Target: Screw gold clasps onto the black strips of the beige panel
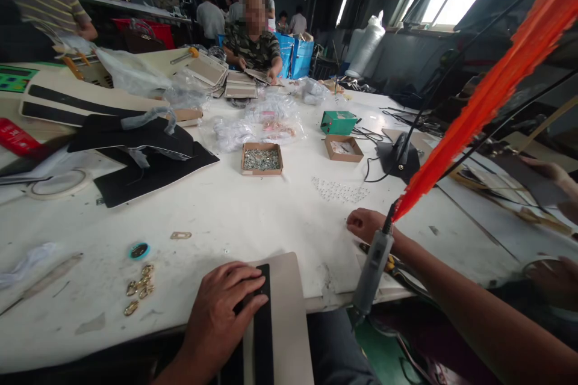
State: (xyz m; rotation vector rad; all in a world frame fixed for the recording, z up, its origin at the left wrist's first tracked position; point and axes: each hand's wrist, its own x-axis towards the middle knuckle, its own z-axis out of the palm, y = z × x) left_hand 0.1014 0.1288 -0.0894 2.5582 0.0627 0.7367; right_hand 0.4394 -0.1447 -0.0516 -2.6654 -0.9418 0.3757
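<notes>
My left hand lies on a beige panel with black strips at the table's front edge. Its fingers stretch over one black strip. Further forward, on the right, my right hand rests on the white table with curled fingers; what they pinch, if anything, is hidden. Just beyond it are scattered small shiny metal pieces. A grey power tool, apparently an electric screwdriver, hangs in front of my right forearm from an orange-wrapped cord. Yellow-and-black handles show partly behind the tool.
A cardboard box of small metal parts, a smaller box and a green device stand mid-table. Gold clasps and a blue-rimmed tin lie left. Black panels are piled farther left. A co-worker sits opposite; another's hands show right.
</notes>
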